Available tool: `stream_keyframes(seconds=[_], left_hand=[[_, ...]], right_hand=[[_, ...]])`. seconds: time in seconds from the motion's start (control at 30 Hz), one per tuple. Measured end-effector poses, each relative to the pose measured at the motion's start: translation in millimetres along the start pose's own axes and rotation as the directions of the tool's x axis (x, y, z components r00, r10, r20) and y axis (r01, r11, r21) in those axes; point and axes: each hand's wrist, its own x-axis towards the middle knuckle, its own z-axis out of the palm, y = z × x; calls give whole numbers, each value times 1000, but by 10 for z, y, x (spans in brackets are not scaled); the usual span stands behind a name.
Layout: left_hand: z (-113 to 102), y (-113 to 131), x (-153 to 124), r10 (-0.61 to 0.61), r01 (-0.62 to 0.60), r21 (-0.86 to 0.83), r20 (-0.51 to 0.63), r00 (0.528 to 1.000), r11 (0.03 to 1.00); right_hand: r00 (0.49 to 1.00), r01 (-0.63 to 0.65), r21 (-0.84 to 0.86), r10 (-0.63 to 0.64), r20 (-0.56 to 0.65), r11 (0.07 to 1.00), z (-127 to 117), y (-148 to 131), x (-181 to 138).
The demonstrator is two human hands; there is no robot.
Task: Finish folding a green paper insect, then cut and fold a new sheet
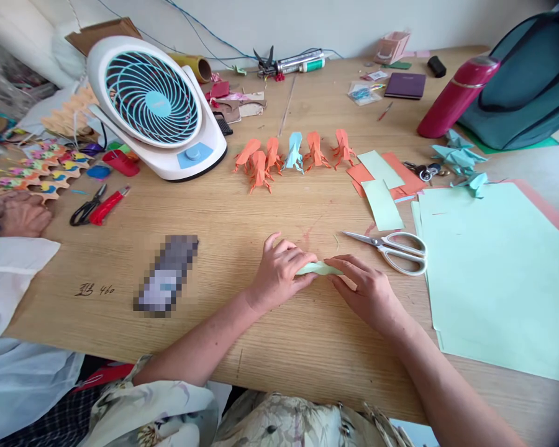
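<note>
Presently one narrow, pale-green folded paper strip (320,267) bridges the two hands, its left end pinched in the fingers of the left hand (284,268), its right end in those of the right hand (371,290). Just beyond the right fingers lies one pair of white-handled metal scissors (403,253), then two pale-green paper rectangles (382,206). Farther ahead of the left fingers, five orange folded-paper figures (259,167) and one light-blue folded-paper figure (294,150) stand on the brown wooden bench (223,211).

Handwritten "460" (107,290) after an unclear scrawl (84,289) on the wooden table (223,254)
</note>
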Motion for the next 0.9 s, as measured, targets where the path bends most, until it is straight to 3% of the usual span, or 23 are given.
stream_keyframes(seconds=[0.33,0.57,0.77,0.9], left_hand=[[-24,10,1,2,-1,-23,38,999,1000],[-17,-4,0,8,-6,-60,34,999,998],[-28,-9,7,-60,59,-35,-43,997,998],[-32,-6,9,-21,22,20,-64,998,1000]], right_hand=[[994,33,-1,-32,102,999,-32,-27,31],[998,38,23,-39,54,999,-41,-62,53],[976,-119,143,142,-163,983,-96,-31,72],[947,-259,344,308,-95,903,-64,-32,75]])
